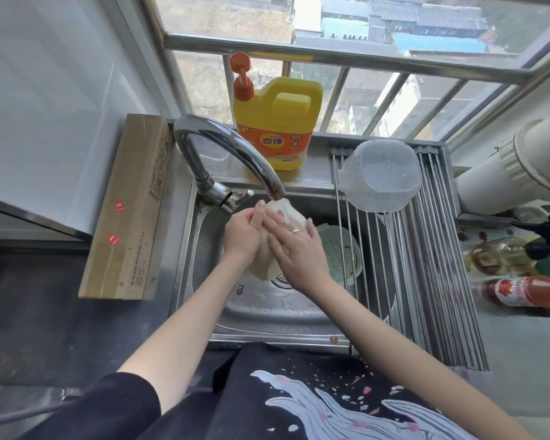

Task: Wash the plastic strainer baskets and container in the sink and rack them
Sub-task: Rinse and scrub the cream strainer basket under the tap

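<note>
While held under faucet (235,154) over sink (267,312), cream strainer basket (264,265) gripped by left hand (243,231), fingers curled; right hand (296,246) laid flat, fingers spread. Green basket (340,252) alongside; clear container (381,176) inverted on rack (438,265). Detergent jug (277,122) behind.

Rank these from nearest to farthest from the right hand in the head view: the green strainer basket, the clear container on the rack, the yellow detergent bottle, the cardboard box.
From the right hand:
1. Green strainer basket, in the sink just to its right.
2. Clear container, upside down on the rack, back right.
3. Yellow detergent bottle, on the ledge behind the faucet.
4. Cardboard box, far left on the counter.
</note>
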